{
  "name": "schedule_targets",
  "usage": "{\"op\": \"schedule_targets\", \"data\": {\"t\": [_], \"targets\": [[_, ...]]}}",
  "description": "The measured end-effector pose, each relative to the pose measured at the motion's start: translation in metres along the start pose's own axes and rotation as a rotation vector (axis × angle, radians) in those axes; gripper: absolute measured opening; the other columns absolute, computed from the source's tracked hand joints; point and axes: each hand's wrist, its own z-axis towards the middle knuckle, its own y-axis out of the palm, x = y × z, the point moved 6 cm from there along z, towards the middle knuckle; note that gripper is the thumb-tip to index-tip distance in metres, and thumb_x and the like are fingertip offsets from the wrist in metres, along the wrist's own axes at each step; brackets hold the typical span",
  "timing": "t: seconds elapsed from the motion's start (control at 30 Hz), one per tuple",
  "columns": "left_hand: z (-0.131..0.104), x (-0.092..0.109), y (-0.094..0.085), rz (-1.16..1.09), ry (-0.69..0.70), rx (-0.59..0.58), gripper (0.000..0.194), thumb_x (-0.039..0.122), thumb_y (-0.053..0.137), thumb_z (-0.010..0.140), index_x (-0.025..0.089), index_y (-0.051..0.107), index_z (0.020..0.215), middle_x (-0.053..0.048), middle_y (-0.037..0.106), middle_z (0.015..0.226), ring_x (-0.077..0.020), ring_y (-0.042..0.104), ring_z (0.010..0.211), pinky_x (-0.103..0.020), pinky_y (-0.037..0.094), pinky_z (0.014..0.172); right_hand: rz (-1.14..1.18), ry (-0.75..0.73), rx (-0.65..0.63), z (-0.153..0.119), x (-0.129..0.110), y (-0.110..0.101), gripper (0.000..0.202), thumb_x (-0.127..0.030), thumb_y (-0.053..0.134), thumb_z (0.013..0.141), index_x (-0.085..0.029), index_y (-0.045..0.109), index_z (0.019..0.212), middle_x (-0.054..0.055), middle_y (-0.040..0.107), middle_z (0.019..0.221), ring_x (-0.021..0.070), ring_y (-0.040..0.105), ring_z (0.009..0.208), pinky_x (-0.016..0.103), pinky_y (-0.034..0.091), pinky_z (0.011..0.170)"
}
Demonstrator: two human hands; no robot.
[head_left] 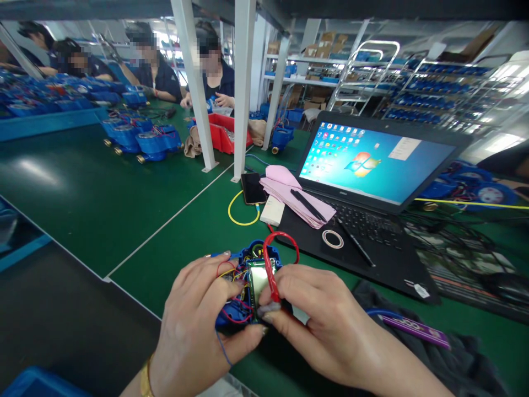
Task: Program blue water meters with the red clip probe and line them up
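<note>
Low in the middle, a blue meter housing (232, 316) with thin coloured wires lies open-topped. A circuit board with a silvery screen (258, 280) sits in it. My left hand (194, 320) is wrapped round the housing's left side, thumb along the near edge, with fingertips among the wires. My right hand (322, 314) is closed on the end of a thick red cable (269, 264), pinching a small grey piece at its tip against the board's lower right. Whether that piece touches the board I cannot tell. The cable loops up and back toward the laptop.
Behind my right hand stands a laptop (372, 165) with pink paper (285, 190), pens and a tape roll (333, 239) on it. A phone (253, 188) lies beside a white post. Further off are blue meters (155, 143), a red bin (221, 138) and several co-workers.
</note>
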Motion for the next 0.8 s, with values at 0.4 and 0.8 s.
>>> {"op": "schedule_targets", "data": {"t": [0.4, 0.8], "targets": [[0.0019, 0.0002, 0.0015, -0.044, -0.04, -0.01, 0.036, 0.04, 0.072, 0.067, 0.019, 0.055, 0.092, -0.009, 0.061, 0.103, -0.0263, 0.058, 0.105, -0.044, 0.042, 0.093, -0.038, -0.038, 0.018, -0.0012, -0.0003, -0.0015, 0.008, -0.012, 0.051, 0.089, -0.015, 0.056, 0.084, 0.005, 0.058, 0.074, 0.0162, 0.054, 0.068, 0.026, 0.04, 0.062], [0.0017, 0.0008, -0.0007, -0.041, -0.029, -0.001, 0.038, 0.043, 0.072, 0.069, 0.019, 0.055, 0.092, -0.009, 0.062, 0.102, -0.0255, 0.058, 0.105, -0.042, 0.042, 0.093, -0.058, -0.038, 0.019, -0.0005, 0.0006, -0.0023, 0.009, -0.013, 0.051, 0.089, -0.014, 0.057, 0.083, 0.005, 0.058, 0.073, 0.0161, 0.054, 0.068, 0.027, 0.039, 0.061]]}}
